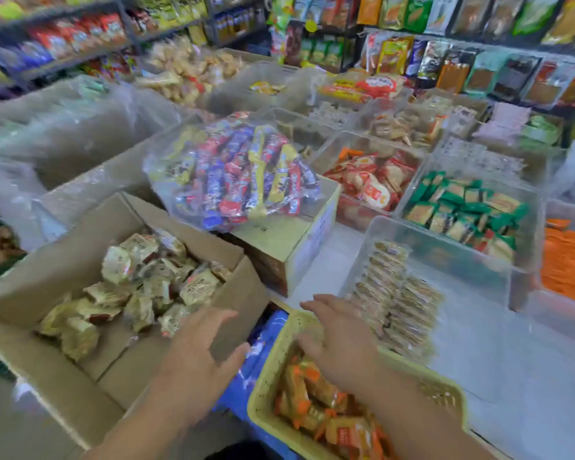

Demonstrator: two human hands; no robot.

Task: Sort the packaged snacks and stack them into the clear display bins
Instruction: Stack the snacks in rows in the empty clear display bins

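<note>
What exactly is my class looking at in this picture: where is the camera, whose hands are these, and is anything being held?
There is no machine here. A person is sorting snacks in a shop, and the single picture comes from a camera worn on their head, looking forward and down. The left hand and the right hand are both open and hold nothing. The right hand is above a yellow basket of orange packets. The left hand is by the near corner of a cardboard box of pale packets. Beyond them, a clear bag of mixed bars lies on a closed carton. To the right stand clear bins: one with neat rows of brown biscuits, others with green packets and red packets. The picture is slightly blurred.
</note>
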